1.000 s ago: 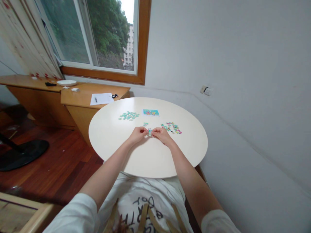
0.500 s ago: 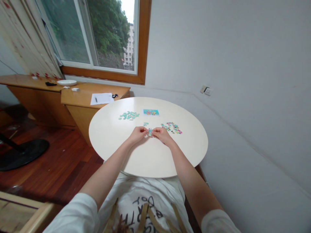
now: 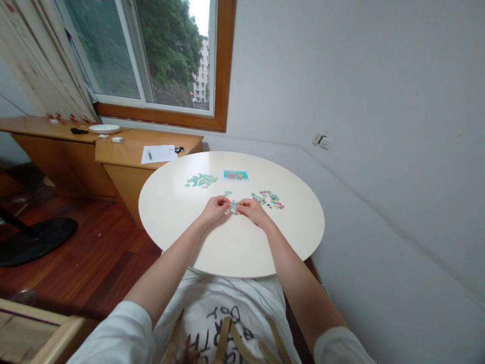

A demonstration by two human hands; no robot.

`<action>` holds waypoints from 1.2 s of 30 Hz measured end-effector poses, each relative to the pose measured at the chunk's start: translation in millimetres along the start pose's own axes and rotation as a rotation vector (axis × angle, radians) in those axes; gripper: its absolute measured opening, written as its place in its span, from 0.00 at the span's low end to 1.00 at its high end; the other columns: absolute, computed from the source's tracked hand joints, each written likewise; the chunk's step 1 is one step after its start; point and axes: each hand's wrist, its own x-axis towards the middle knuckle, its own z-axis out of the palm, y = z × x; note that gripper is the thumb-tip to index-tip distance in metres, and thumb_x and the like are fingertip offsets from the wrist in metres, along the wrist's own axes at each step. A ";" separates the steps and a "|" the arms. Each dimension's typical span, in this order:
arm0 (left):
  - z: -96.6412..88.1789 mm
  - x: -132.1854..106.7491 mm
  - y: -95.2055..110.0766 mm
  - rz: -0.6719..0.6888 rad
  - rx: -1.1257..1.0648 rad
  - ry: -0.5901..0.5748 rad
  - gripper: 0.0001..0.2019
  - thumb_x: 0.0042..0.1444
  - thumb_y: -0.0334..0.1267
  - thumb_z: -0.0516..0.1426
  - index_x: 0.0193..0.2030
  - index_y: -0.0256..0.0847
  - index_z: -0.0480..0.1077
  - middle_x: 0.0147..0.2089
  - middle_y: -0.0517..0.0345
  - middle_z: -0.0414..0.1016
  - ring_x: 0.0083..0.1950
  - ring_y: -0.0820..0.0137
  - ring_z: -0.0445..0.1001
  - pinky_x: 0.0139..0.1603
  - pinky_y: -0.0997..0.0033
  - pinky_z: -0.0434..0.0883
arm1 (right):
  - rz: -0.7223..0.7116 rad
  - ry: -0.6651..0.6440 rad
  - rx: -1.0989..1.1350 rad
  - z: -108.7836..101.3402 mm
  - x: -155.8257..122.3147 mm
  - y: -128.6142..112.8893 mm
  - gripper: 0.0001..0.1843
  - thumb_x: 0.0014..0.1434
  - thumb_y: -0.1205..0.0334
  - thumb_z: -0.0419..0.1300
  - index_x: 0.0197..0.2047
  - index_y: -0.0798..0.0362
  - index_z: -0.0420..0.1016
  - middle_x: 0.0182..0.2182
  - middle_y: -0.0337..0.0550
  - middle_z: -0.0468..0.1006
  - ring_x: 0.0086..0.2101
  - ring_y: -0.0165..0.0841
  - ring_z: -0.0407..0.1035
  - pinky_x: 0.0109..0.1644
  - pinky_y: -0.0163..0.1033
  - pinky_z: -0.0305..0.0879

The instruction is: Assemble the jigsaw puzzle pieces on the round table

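Between my two hands are small teal jigsaw puzzle pieces (image 3: 234,206), just above or on the table; which, I cannot tell. The fingertips of my left hand (image 3: 216,208) pinch them from the left. From the other side my right hand (image 3: 253,210) closes on them with thumb and fingers. A few joined teal pieces (image 3: 227,193) lie right behind my left fingers. To the right of my right hand spreads a loose group of multicoloured pieces (image 3: 273,198). A pile of mostly teal pieces (image 3: 201,180) sits farther left. At the back lies a picture card (image 3: 235,175).
The round white table (image 3: 242,253) stands close to the wall on the right. A wooden cabinet (image 3: 151,177) adjoins it at the left, bearing a paper sheet (image 3: 159,154), keys (image 3: 179,149) and a white plate (image 3: 104,129). A black round stand base (image 3: 41,240) is on the floor.
My left hand has shifted very slightly upward, and the pieces between my fingers have turned or moved a little. The right hand and the other puzzle groups look the same.
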 end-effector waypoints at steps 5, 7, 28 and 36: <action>-1.5 -0.4 -0.4 0.020 0.016 0.000 0.07 0.40 0.37 0.58 0.26 0.36 0.71 0.22 0.61 0.69 0.25 0.74 0.64 0.28 0.74 0.60 | 0.002 -0.012 -0.010 -0.3 0.9 1.4 0.11 0.38 0.57 0.65 0.22 0.56 0.72 0.18 0.36 0.71 0.23 0.25 0.60 0.28 0.33 0.54; -1.6 -0.6 -0.7 0.025 0.013 0.004 0.07 0.40 0.37 0.58 0.26 0.36 0.71 0.23 0.60 0.70 0.25 0.74 0.64 0.28 0.74 0.60 | -0.002 -0.019 -0.015 -0.4 1.1 1.8 0.11 0.39 0.57 0.65 0.22 0.56 0.72 0.19 0.36 0.71 0.22 0.25 0.60 0.28 0.33 0.54; -0.6 -0.9 -1.0 0.054 0.016 0.004 0.05 0.42 0.36 0.58 0.24 0.36 0.69 0.20 0.63 0.66 0.23 0.76 0.61 0.28 0.74 0.58 | 0.008 -0.023 0.005 0.1 0.2 0.6 0.10 0.39 0.58 0.64 0.23 0.57 0.73 0.18 0.35 0.71 0.21 0.24 0.60 0.28 0.33 0.52; -0.4 0.3 -6.6 0.118 0.075 0.029 0.05 0.44 0.35 0.57 0.24 0.35 0.69 0.21 0.63 0.66 0.24 0.76 0.61 0.27 0.74 0.58 | 0.024 -0.006 0.047 0.7 0.4 -0.1 0.11 0.37 0.58 0.66 0.23 0.57 0.73 0.19 0.36 0.72 0.23 0.25 0.62 0.30 0.34 0.56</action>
